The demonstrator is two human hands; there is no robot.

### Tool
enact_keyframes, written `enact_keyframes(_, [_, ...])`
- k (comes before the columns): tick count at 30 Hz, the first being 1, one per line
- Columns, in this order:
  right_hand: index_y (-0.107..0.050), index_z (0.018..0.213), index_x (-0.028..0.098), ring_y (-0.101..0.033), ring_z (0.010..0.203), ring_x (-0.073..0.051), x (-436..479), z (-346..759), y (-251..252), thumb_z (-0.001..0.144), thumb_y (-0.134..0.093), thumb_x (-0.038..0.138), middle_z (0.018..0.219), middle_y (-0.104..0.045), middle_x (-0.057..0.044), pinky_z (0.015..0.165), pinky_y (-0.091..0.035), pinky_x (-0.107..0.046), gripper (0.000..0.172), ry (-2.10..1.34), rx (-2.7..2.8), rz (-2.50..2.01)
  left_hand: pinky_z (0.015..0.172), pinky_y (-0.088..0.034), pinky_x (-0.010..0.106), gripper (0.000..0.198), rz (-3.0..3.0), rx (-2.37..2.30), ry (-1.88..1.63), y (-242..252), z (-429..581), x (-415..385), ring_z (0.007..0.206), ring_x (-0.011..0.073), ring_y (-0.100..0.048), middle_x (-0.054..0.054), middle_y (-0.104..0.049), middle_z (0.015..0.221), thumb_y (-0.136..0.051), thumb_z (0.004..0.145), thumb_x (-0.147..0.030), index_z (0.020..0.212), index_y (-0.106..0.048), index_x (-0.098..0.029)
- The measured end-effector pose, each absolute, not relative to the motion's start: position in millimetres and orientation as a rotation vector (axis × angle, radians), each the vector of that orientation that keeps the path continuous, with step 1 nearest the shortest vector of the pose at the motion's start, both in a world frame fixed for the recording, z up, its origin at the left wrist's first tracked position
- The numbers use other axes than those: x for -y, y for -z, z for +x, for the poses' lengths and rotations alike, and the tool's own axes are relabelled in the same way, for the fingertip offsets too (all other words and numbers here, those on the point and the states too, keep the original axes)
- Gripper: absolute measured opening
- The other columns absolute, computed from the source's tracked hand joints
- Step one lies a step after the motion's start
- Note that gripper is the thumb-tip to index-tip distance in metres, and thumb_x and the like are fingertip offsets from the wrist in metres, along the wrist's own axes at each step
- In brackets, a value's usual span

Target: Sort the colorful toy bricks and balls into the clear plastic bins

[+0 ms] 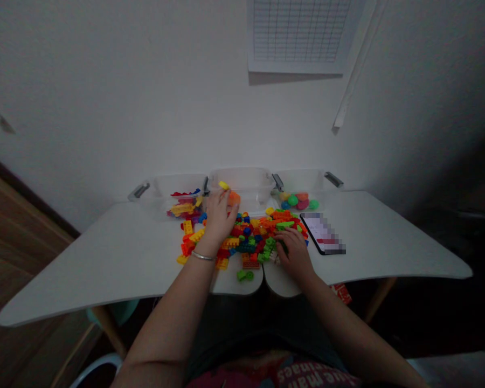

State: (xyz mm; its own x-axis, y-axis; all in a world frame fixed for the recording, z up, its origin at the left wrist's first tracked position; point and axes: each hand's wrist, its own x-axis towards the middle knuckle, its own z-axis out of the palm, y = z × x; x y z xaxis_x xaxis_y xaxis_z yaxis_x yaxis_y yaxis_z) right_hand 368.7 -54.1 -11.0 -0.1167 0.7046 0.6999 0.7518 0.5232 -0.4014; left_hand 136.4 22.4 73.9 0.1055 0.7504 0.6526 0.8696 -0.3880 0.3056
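My left hand (pixel 218 215) is raised over the back of a heap of colourful plastic building bricks (pixel 246 240), with a yellow brick (pixel 223 185) at its fingertips and an orange brick (pixel 234 198) by its thumb. It appears to hold both, just in front of the empty-looking middle clear plastic bin (pixel 242 175). My right hand (pixel 295 253) rests on the heap's front right side, with curled fingers among green bricks (pixel 270 249). Whether it grips one is hidden.
A clear bin (pixel 178 183) with coloured bricks stands back left, and another (pixel 303 178) holds rounded coloured pieces. A phone (pixel 321 233) lies right of the heap on the white table (pixel 113 258). A green piece (pixel 245 275) sits near the front edge.
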Motion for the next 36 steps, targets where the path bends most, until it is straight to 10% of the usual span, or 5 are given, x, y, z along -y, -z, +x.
enact_keyframes(12, [-0.067, 0.099, 0.020, -0.053, 0.114, -0.028, 52.8, 369.4, 12.4, 0.087, -0.050, 0.019, 0.105, -0.070, -0.008, 0.103, -0.041, -0.052, 0.020, 0.073, 1.845, -1.191, 0.109, -0.026, 0.060, 0.053, -1.731, 2.059, 0.885, -80.7, 79.7, -40.4, 0.127, 0.0389, -0.043, 0.021, -0.056, 0.129, -0.040, 0.089, -0.041, 0.130, -0.057, -0.012])
enact_keyframes(20, [-0.067, 0.100, 0.021, -0.054, 0.114, -0.028, 54.5, 368.5, 10.9, 0.087, -0.050, 0.019, 0.105, -0.069, -0.008, 0.104, -0.041, -0.053, 0.022, 0.066, 1.831, -1.205, 0.107, -0.032, 0.050, 0.065, -1.778, 1.939, 0.801, -80.5, 74.4, -47.5, 0.119, 0.0367, -0.050, 0.025, -0.055, 0.126, -0.038, 0.088, -0.039, 0.140, -0.040, 0.000])
enact_keyframes(36, [-0.068, 0.099, 0.021, -0.054, 0.113, -0.028, 53.1, 369.4, 11.2, 0.086, -0.050, 0.019, 0.104, -0.070, -0.008, 0.103, -0.041, -0.053, 0.022, 0.056, 1.834, -1.203, 0.100, -0.040, 0.048, 0.050, -1.860, 1.996, 0.778, -85.0, 64.3, -62.7, 0.113, 0.0350, -0.051, 0.020, -0.058, 0.118, -0.045, 0.083, -0.037, 0.120, -0.063, -0.009])
